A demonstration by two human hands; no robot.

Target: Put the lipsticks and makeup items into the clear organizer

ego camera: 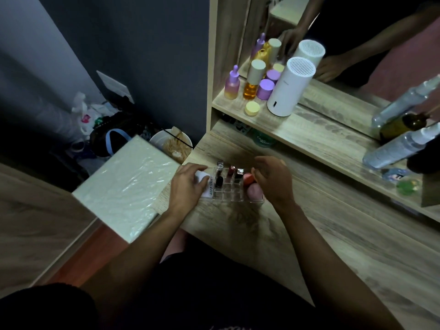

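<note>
1. The clear acrylic organizer with a grid of small square cells point(234, 190) sits on the pale wood-grain desk point(309, 234), near its left front edge, between the two hands.
2. A white flat makeup compact point(202, 178) lies at the organizer's left end; a white strip with dark printed letters point(211, 187) runs along its right side, but the writing is too blurred to read.
3. The left hand point(187, 186) rests on that compact, thumb and fingers closed around its edges in a loose grip.
4. Three lipsticks stand upright in the rear cells, long axes vertical, caps up: a black lipstick with a silver top point(219, 178), a dark red lipstick point(231, 171) and a black lipstick with a shiny square cap point(238, 175).
5. At the organizer's right end are an orange-red rounded item point(249, 179) and a pale pink rounded sponge-like item point(252, 192), both partly hidden by the right hand point(271, 178).
6. The right hand hovers over that end with fingers curled; whether its grip pinches anything I cannot tell.
7. On the shelf point(309, 129) above stand a white cylindrical device with a slotted top point(289, 88), purple and amber bottles point(253, 84) and a yellow round lid point(252, 108); no labels are legible.
8. The clear spray bottles point(402, 146) at the right edge are blurred and cut off.
</note>
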